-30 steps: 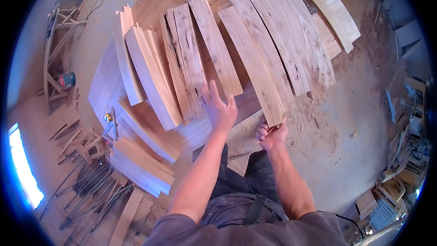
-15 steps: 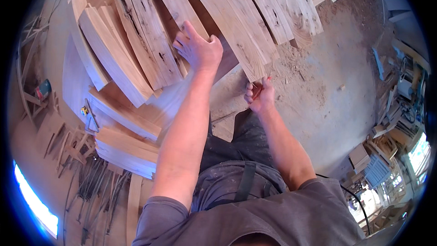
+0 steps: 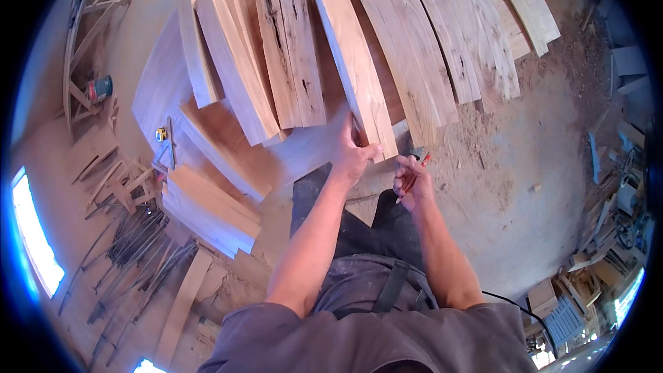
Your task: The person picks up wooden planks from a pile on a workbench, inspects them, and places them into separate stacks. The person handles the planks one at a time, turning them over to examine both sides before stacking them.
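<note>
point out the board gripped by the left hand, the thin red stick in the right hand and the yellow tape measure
Board (image 3: 359, 62): head view, middle of its upper face.
Thin red stick (image 3: 426, 159): head view, its far end.
Yellow tape measure (image 3: 161, 134): head view, its case.

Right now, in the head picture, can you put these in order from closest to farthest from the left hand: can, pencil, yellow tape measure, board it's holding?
Nearest to the left hand first:
1. Board: in its grip.
2. Pencil: just to the right, in the right hand.
3. Tape measure: off to the left.
4. Can: farthest left.
</note>
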The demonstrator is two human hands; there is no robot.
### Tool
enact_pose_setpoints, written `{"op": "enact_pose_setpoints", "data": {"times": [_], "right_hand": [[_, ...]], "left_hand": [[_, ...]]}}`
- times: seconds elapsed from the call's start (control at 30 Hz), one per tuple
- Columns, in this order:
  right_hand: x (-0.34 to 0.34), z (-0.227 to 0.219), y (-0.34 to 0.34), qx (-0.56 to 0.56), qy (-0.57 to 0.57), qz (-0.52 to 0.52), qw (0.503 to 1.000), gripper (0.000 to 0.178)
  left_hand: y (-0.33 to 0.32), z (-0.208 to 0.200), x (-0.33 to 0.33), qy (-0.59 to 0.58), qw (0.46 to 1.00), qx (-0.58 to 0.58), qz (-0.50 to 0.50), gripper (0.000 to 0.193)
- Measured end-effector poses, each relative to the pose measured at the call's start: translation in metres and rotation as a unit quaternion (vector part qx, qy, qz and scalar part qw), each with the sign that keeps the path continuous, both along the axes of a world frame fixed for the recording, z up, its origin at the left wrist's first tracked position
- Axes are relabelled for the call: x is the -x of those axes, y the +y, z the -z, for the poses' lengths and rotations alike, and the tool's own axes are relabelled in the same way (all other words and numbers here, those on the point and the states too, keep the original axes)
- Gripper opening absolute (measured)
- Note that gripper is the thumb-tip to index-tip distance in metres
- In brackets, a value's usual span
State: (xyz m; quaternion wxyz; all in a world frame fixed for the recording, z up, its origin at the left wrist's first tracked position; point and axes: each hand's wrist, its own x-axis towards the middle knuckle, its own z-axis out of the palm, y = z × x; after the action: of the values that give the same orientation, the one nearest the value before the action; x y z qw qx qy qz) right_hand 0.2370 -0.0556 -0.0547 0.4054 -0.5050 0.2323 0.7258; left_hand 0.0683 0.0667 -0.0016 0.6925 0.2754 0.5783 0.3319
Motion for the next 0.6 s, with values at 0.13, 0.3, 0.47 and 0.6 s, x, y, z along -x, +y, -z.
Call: {"op": "enact_pose_setpoints", "data": {"times": [0.13,0.3,0.47,0.6], "right_hand": [[-0.007,-0.018,-0.008,-0.068,0.033,-0.019,0.997,0.046],[-0.013,-0.041,0.001,-0.162,0.079,-0.086,0.980,0.054],[-0.016,-0.047,-0.011,-0.230,0.040,-0.138,0.962,0.060],[-0.022,-0.075,-0.004,-0.223,-0.018,-0.227,0.948,0.055]], "left_hand": [[-0.024,-0.025,0.011,-0.109,0.992,0.063,-0.013,0.098],[-0.042,-0.044,0.010,-0.131,0.990,0.058,-0.008,0.091],[-0.070,-0.042,0.005,-0.173,0.982,0.063,-0.039,0.088],[-0.085,-0.054,0.000,-0.197,0.975,0.092,-0.053,0.089]]}}
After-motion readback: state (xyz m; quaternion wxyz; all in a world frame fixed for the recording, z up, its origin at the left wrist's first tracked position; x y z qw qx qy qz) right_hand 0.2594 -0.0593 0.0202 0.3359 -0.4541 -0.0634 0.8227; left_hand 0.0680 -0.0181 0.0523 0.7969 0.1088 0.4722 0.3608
